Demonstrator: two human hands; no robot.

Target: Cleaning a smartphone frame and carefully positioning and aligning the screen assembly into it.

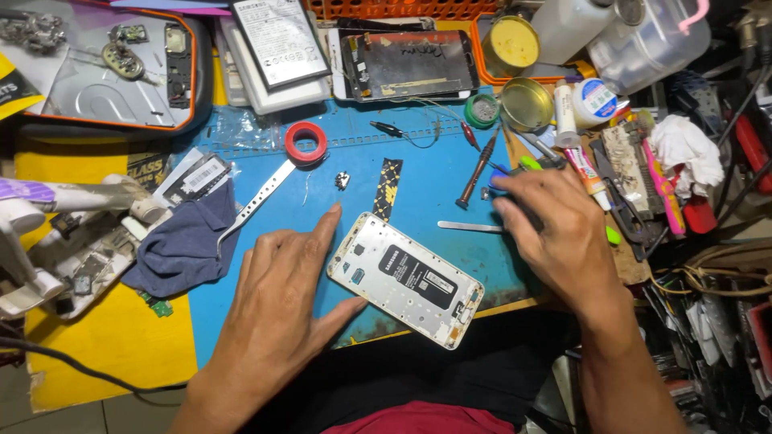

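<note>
The left hand (277, 301), fingers spread, steadies the opened phone (404, 279) on the blue mat (434, 173) while the right hand (555, 233) closes on what may be tweezers (473, 227), so careful picking comes next.

a cluttered bench (112, 354) with a yellow top carries a blue mat (450, 173). on the mat lies an opened white phone (404, 279), tilted. above the phone lies a black-and-gold strip (388, 188), and just left of the strip sits a small metal part (342, 180). further up and left of the phone lies a red tape roll (306, 143). left of the phone a dark cloth (189, 241) overlaps the mat's edge, with tweezers (256, 201) beside it. right of the phone lies a flat metal tool (470, 227); above that, a screwdriver (476, 173).
</note>
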